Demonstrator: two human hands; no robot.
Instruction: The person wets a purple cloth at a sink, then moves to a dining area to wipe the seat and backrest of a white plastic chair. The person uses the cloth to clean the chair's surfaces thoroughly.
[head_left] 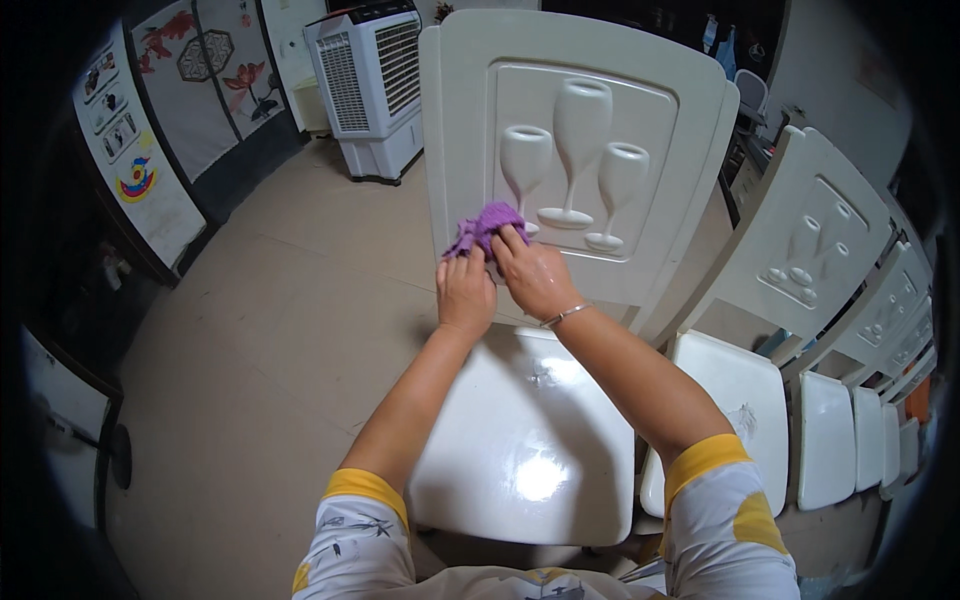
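Note:
A purple cloth (492, 222) is bunched against the lower left part of a white chair's backrest (460, 120), which carries three raised wine-glass shapes. My right hand (535, 275), with a bracelet at the wrist, grips the cloth from above, its fingers curled into it. Just left of it and lower, my left hand (466, 293) has its fingers bent at the cloth's lower edge, by the side of the backrest. Below both hands lies the chair's glossy white seat (520, 430), with a bright light reflection on it.
To the right, a matching white chair (820, 230) stands close by, with several more in a row beyond it. A white and grey air cooler (368, 90) stands on the tiled floor (250, 330) at the far left. A patterned curtain (205, 70) hangs behind.

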